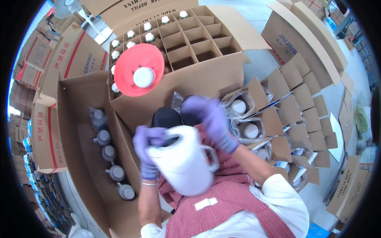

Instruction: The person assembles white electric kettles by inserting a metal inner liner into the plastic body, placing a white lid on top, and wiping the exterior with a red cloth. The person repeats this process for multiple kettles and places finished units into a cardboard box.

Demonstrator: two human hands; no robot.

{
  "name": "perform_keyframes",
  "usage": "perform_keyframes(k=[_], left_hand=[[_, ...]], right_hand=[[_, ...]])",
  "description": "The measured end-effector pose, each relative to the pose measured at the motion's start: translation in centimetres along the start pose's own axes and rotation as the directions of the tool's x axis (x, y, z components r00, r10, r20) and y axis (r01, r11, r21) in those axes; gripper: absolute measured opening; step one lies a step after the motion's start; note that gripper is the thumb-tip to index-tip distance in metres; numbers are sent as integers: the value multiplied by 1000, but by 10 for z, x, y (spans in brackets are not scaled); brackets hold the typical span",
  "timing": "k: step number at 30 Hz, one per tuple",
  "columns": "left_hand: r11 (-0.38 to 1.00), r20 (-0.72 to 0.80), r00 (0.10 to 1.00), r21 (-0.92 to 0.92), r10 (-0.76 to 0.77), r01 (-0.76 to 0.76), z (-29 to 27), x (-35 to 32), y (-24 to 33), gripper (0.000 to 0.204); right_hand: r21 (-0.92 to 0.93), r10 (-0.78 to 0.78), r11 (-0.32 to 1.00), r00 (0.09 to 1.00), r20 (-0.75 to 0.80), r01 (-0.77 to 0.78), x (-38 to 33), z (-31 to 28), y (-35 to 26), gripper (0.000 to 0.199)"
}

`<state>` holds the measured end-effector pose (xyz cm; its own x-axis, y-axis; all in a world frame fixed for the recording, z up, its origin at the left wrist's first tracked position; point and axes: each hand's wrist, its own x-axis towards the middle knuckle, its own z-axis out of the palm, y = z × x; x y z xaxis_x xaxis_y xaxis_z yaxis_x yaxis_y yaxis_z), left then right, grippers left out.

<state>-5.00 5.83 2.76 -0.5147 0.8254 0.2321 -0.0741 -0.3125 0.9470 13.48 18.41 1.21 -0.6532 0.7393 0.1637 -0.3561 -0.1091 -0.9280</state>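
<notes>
left hand (150, 142) pinching white jug (185, 166) at rim | right hand (207, 113) beyond it, grip unclear

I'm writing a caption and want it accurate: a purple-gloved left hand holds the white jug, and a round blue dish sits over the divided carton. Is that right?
Not quite: the round dish is red, not blue, as the head view shows. The purple-gloved left hand does hold the white jug, and the dish is over the divided carton.

A white upright fan (89, 18) and open brown cardboard boxes (291, 104) are standing on the smooth pale-grey floor (255, 68).
</notes>
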Motion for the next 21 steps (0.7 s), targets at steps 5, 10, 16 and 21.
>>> perform_keyframes(k=[5,10,16,21], left_hand=[[975,71,995,-209,-69,82,16,9,-11,51],[979,-228,973,181,-47,90,19,15,4,34],[947,-27,995,304,-100,104,25,-25,9,50],[974,86,973,104,-212,203,30,-19,20,51]], right_hand=[[118,164,977,979,122,-179,9,22,-27,68],[31,37,999,996,82,-40,14,15,-16,60],[30,306,951,951,36,-307,-5,10,10,53],[-50,124,991,990,71,-121,2,11,-1,43]])
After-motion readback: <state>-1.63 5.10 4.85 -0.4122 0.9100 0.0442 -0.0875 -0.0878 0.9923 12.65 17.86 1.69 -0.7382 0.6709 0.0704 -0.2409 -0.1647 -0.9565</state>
